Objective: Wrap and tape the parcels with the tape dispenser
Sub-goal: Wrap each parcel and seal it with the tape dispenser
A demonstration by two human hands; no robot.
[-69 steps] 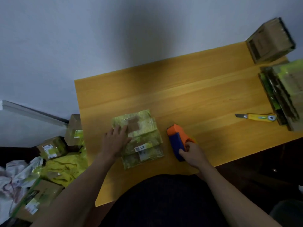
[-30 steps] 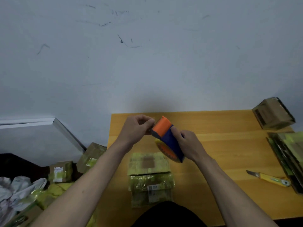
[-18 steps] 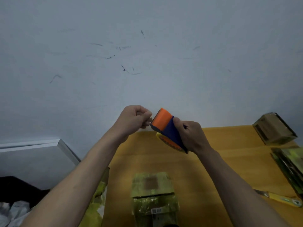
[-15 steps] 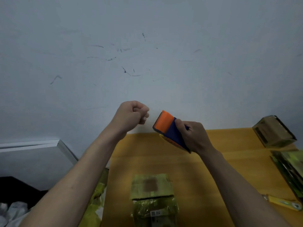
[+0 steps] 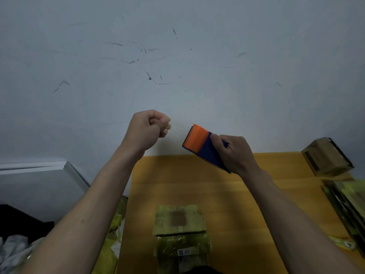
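My right hand (image 5: 235, 153) grips the orange and blue tape dispenser (image 5: 199, 143) in the air above the far edge of the wooden table (image 5: 246, 194). My left hand (image 5: 148, 127) is raised to the dispenser's left with its fingertips pinched together. A faint strip of clear tape seems to run from them to the dispenser's orange end. A parcel (image 5: 179, 230) in green-yellow wrap, with a brown patch and a white label, lies flat on the table near me, below both hands.
A small cardboard box (image 5: 325, 157) stands at the table's far right. A stack of flat green-yellow packaging (image 5: 349, 200) lies at the right edge, with a yellow utility knife (image 5: 343, 243) in front of it. Yellow bags (image 5: 112, 234) lie on the floor to the left.
Both hands rose from the table with the dispenser. My left hand went from the dispenser's orange end out to the left, and the gap between them widened.
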